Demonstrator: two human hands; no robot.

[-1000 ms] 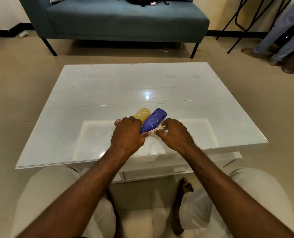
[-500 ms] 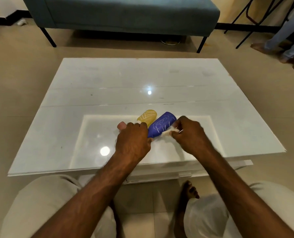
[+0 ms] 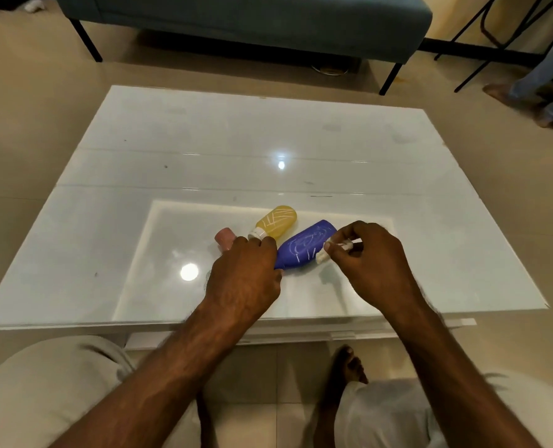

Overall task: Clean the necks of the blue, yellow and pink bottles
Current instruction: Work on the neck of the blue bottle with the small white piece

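Three small bottles lie on the white glass table [image 3: 301, 140]. The blue bottle [image 3: 305, 244] points away to the right, and my left hand [image 3: 244, 276] grips its near end, hiding the neck. The yellow bottle [image 3: 276, 221] with a white neck lies just behind it. Only the end of the pink bottle [image 3: 225, 238] shows to the left of my left hand. My right hand [image 3: 370, 266] pinches a small white swab [image 3: 328, 252] whose tip touches the blue bottle's right side.
A blue-grey sofa [image 3: 252, 21] on dark legs stands beyond the table. Black chair legs [image 3: 481, 37] and another person's feet [image 3: 533, 95] are at the far right. My knees and a bare foot [image 3: 346, 370] are below the table's near edge.
My right hand has drawn back to the right from the blue bottle's neck and now holds the swab at the bottle's side. The camera has tilted down and nearer.
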